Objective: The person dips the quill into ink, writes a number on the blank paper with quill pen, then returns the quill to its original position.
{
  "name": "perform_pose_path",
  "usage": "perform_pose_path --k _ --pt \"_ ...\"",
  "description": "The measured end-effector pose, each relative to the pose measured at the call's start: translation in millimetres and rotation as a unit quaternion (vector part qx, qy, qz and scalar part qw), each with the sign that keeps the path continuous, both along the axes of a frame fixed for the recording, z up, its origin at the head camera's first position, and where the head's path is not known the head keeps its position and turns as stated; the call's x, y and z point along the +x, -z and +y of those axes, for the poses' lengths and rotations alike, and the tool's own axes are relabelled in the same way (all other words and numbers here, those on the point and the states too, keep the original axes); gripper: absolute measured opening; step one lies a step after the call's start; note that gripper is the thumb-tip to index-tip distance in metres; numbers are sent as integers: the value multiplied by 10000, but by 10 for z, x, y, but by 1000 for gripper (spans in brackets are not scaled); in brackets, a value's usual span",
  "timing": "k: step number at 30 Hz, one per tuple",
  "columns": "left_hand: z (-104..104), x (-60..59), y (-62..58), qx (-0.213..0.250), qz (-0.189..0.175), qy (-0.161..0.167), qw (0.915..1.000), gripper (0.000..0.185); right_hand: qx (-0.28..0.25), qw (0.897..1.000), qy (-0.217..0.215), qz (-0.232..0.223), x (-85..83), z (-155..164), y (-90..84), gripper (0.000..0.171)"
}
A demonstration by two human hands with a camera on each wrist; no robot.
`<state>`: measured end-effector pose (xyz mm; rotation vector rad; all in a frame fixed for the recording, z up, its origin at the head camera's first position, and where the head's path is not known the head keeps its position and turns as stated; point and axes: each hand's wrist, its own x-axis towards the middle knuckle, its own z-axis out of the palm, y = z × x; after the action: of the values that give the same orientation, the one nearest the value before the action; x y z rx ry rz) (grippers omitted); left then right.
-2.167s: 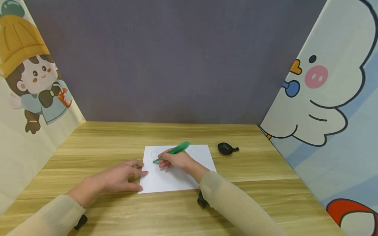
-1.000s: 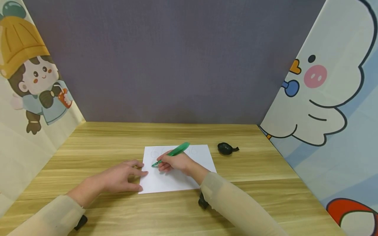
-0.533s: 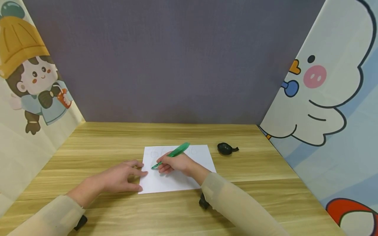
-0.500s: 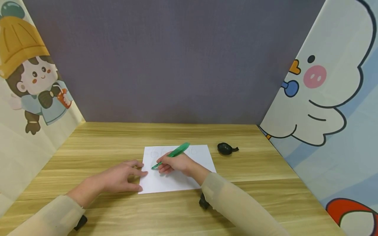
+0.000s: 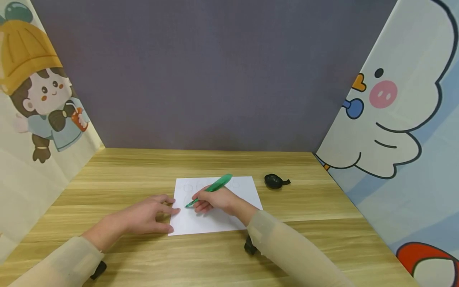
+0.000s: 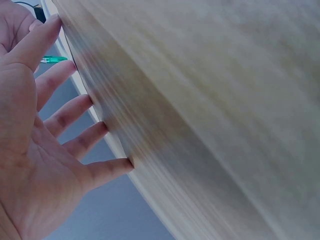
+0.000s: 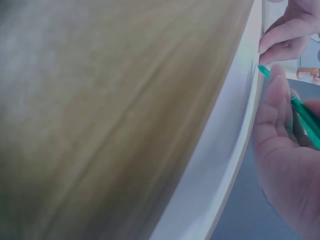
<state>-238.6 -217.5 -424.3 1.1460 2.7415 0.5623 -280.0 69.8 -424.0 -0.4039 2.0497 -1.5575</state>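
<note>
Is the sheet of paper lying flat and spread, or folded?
Spread flat: the sheet of paper shows as one unfolded rectangle on the table, left hand pressing its edge.

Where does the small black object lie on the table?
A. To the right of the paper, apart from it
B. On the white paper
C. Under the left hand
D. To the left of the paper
A: the small black object lies on the bare table, just past the right edge of the white paper, not touching it.
</note>
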Motion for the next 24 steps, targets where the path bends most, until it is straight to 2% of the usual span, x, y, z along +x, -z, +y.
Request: perform_pose_path --k 24 --pt "10 59 -35 -4 39 -31 10000 62 30 10000 -18 45 42 118 -19 32"
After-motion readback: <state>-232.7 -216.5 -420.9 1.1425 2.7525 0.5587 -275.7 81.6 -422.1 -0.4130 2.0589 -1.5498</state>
